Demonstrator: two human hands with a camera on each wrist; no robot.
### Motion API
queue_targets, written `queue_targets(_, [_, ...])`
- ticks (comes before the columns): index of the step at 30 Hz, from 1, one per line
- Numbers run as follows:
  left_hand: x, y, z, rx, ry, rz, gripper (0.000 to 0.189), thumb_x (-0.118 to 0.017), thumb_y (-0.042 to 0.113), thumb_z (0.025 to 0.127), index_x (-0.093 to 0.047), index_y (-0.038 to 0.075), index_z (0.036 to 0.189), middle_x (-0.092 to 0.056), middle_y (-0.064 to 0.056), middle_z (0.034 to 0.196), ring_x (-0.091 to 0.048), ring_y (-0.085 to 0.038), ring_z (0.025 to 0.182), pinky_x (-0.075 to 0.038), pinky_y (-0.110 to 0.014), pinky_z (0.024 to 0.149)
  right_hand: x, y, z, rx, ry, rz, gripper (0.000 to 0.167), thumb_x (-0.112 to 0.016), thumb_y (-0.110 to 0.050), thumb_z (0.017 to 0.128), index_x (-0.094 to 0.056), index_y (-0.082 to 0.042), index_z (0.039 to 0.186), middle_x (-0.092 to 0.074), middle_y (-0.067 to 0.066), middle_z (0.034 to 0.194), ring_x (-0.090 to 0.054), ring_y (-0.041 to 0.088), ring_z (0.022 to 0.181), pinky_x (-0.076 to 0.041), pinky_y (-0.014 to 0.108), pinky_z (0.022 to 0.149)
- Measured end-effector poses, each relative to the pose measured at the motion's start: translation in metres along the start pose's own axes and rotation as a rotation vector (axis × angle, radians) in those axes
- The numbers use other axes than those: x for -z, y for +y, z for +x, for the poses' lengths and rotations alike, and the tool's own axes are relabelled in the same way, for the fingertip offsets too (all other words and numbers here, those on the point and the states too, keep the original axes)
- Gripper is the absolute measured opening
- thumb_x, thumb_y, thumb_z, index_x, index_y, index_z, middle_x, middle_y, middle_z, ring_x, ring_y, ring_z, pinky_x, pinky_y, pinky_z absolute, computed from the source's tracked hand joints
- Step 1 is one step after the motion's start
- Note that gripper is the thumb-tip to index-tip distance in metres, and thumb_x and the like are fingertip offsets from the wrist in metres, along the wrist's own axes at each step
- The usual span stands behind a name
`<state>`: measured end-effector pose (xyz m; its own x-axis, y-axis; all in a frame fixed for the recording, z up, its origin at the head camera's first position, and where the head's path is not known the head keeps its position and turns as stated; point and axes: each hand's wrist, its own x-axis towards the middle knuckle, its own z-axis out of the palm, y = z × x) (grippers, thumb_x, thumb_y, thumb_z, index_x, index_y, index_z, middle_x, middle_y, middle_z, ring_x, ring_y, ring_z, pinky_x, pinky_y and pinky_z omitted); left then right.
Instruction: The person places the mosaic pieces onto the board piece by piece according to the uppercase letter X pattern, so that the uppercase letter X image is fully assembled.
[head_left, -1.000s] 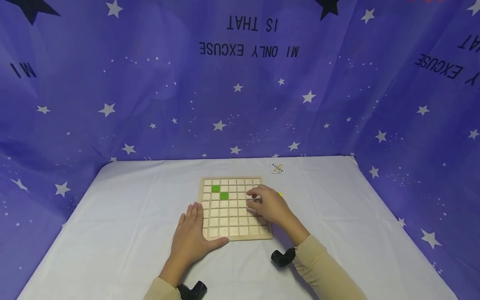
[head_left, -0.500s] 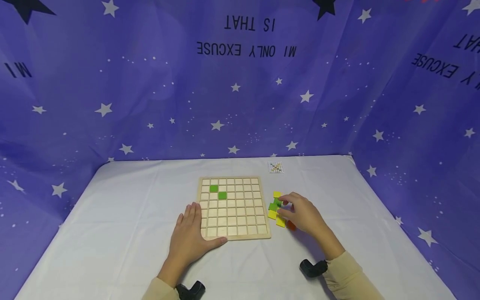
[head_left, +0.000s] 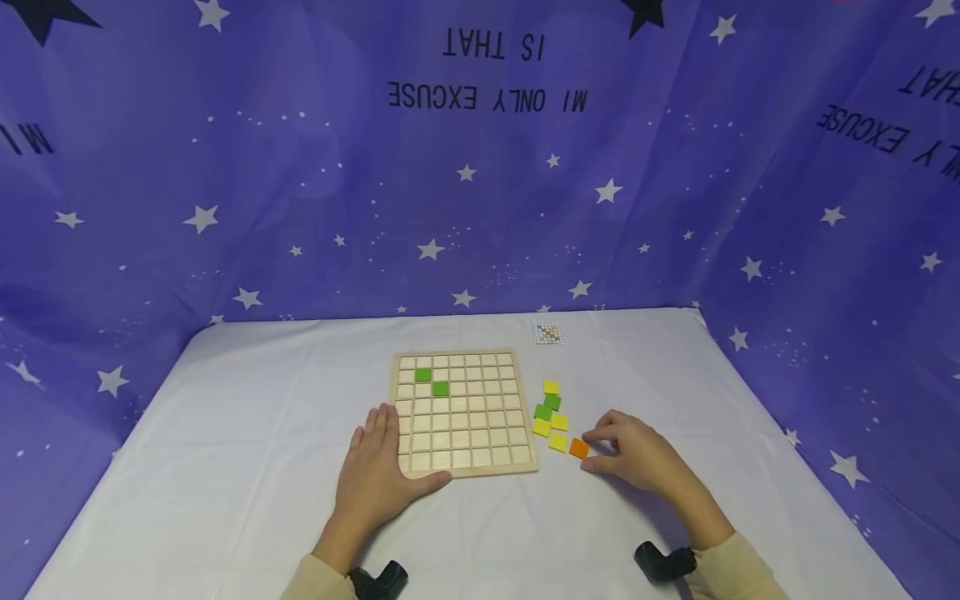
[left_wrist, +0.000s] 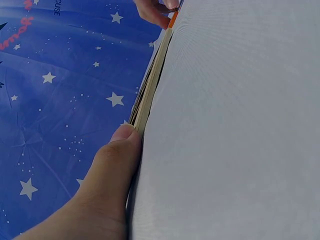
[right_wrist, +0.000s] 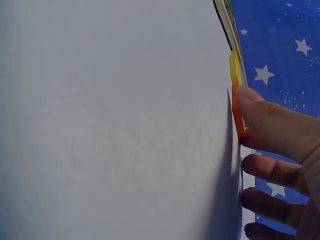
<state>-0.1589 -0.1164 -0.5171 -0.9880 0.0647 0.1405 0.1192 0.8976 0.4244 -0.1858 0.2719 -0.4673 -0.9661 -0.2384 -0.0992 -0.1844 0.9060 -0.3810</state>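
A wooden grid board (head_left: 527, 469) lies on the white table, two green tiles (head_left: 441, 388) set in its upper left squares. My left hand (head_left: 375, 483) rests at the board's front left corner, fingers straight along the left side and thumb on the front edge. To the right of the board, my right hand (head_left: 633, 454) pinches an orange tile (head_left: 578, 448) between thumb and forefinger. The right wrist view shows the thumb (right_wrist: 255, 102) on that orange tile, the other fingers spread below it.
Loose yellow tiles (head_left: 557, 442) and green tiles (head_left: 552, 402) lie between the board and my right hand. A small patterned card (head_left: 549, 333) is near the table's back edge. A purple star-printed curtain (head_left: 480, 208) hangs behind.
My right hand has moved right and toward me, from over the board past the loose tiles to the orange tile, which it now pinches. My left hand stays at the board.
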Motion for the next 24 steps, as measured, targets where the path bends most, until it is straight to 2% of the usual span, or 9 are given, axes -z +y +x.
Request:
queue_targets(4, [0.0007, -0.0005, 0.0, 0.015, 0.001, -0.033, 0.142, -0.061, 0.091, 0.061, -0.018, -0.005, 0.156, -0.017, -0.021, 0.165, -0.016, -0.037, 0.154, -0.016, -0.053, 0.126, -0.0041, -0.001, -0.0022, 0.024, 0.032, -0.03, 0.045, -0.086, -0.043, 0.072, -0.078, -0.023, 0.111, -0.059, -0.013, 0.098, -0.053, 0.008, 0.086, -0.047, 0.028, 0.074])
queue_targets(10, [0.0006, -0.0012, 0.0011, 0.021, 0.003, -0.045, 0.142, -0.063, 0.091, 0.06, -0.02, -0.005, 0.156, -0.019, -0.021, 0.164, -0.017, -0.037, 0.153, -0.016, -0.053, 0.126, -0.0076, -0.0026, -0.0038, 0.031, 0.067, -0.013, 0.033, -0.085, -0.036, 0.076, -0.079, -0.023, 0.106, -0.061, -0.014, 0.095, -0.054, 0.007, 0.084, -0.046, 0.027, 0.073])
queue_targets(15, [-0.0004, -0.0022, 0.0026, 0.031, 0.011, -0.051, 0.142, -0.063, 0.092, 0.058, -0.022, -0.004, 0.156, -0.022, -0.02, 0.164, -0.019, -0.037, 0.153, -0.017, -0.052, 0.125, -0.0089, -0.0035, -0.0022, 0.065, 0.083, -0.023, 0.025, -0.083, -0.033, 0.079, -0.077, -0.023, 0.102, -0.062, -0.017, 0.093, -0.055, 0.005, 0.085, -0.051, 0.029, 0.077])
queue_targets(24, [0.0003, -0.0018, 0.0041, 0.037, 0.012, -0.05, 0.138, -0.066, 0.089, 0.059, -0.026, -0.002, 0.155, -0.024, -0.021, 0.163, -0.02, -0.038, 0.152, -0.019, -0.053, 0.125, -0.0107, -0.0073, 0.0019, 0.154, 0.11, -0.142, 0.032, -0.081, -0.032, 0.083, -0.077, -0.02, 0.111, -0.061, -0.015, 0.094, -0.051, 0.004, 0.081, -0.049, 0.026, 0.072])
